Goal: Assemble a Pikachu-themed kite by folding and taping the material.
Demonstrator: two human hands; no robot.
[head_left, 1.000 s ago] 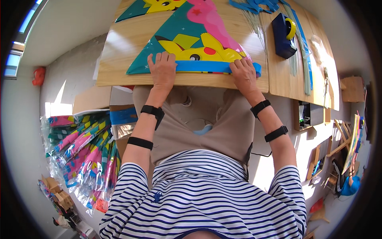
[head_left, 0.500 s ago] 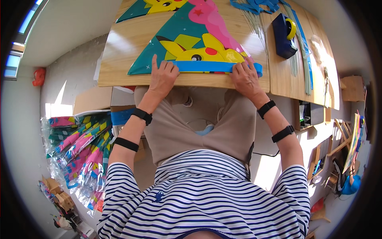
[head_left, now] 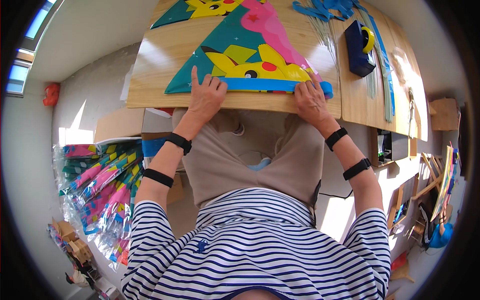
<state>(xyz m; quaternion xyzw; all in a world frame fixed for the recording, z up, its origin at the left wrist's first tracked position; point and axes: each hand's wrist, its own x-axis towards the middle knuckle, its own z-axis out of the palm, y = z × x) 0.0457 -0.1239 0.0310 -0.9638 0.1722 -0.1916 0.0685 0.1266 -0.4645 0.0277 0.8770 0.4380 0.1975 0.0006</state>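
Note:
A triangular kite sheet (head_left: 220, 47), green and pink with a yellow cartoon figure, lies on the wooden table in front of me. Along its near edge runs a flat blue ribbon (head_left: 260, 84), stretched between my hands. My left hand (head_left: 206, 95) is closed on the ribbon's left part, its index finger pointing out over the green area. Fingers curled, my right hand (head_left: 312, 99) grips the ribbon near the sheet's right corner. Just beyond that hand the ribbon ends in a loop or roll (head_left: 327, 90); the hand partly hides how it continues.
A second kite sheet (head_left: 172, 14) lies farther back. At the right stand a dark blue tape dispenser (head_left: 354, 50) with yellow tape, thin pale rods (head_left: 371, 82) and tangled blue ribbon (head_left: 330, 7). Wrapped colourful kites (head_left: 100, 185) are piled at my left, beside a cardboard box (head_left: 120, 122).
Both hands keep their hold on the ribbon with little visible movement. The whole view has shifted slightly, so the table appears a bit farther right.

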